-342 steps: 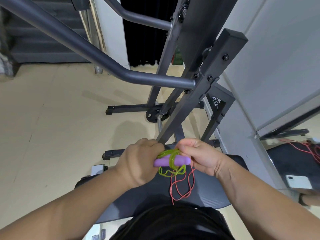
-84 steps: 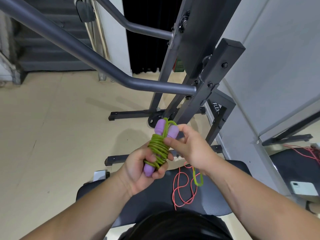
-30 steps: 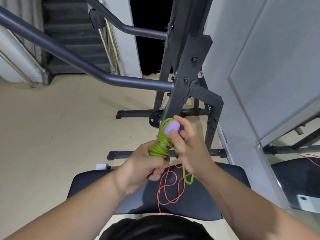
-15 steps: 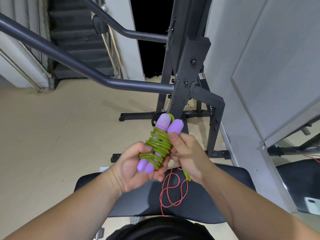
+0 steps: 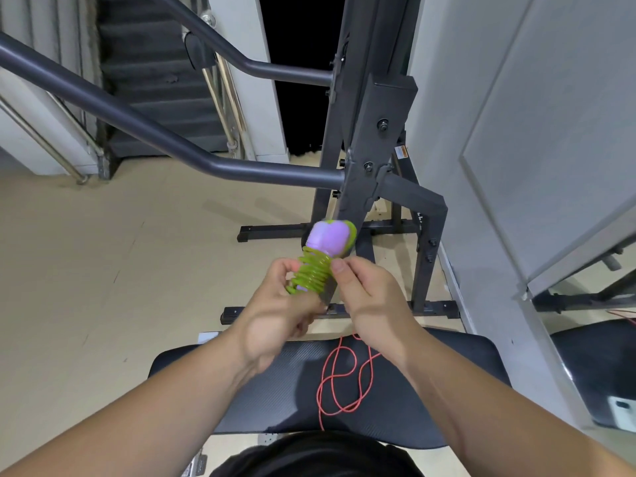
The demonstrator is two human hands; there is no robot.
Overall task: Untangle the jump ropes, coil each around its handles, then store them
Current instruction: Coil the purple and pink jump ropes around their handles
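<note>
found the red rope (image 5: 344,380) nearest the body, lying slack in loose loops on the black padded tabletop (image 5: 261,383), touched by neither hand and not yet coiled; could not see its handles.

just above and beyond it, had the green rope (image 5: 311,271) held up clear of the tabletop between both hands. gripped the lower end of the bundle with the left hand (image 5: 275,315), its fingers (image 5: 280,270) curled round from the left side, slightly blurred. pinched at the upper turns with the right hand (image 5: 371,304), thumb and forefinger closed on the coil just under the handle tips; could not make out the loose tail itself.

saw the two purple handles (image 5: 328,237) side by side inside the coil, long axis running up and away from the body, tilted a little to the right, bare rounded ends showing past the far side of the winding.

judged the winding close to done, with tucking the tail and storing to come. reckoned the next move turned on this: coil touching the right fingertips on their left, turns lying across the long axis, right hand nearer the top turns, left hand only bracing below.

farther off, noted a dark steel rack (image 5: 371,149) on the beige floor (image 5: 103,270), and a staircase (image 5: 155,80) behind.
</note>
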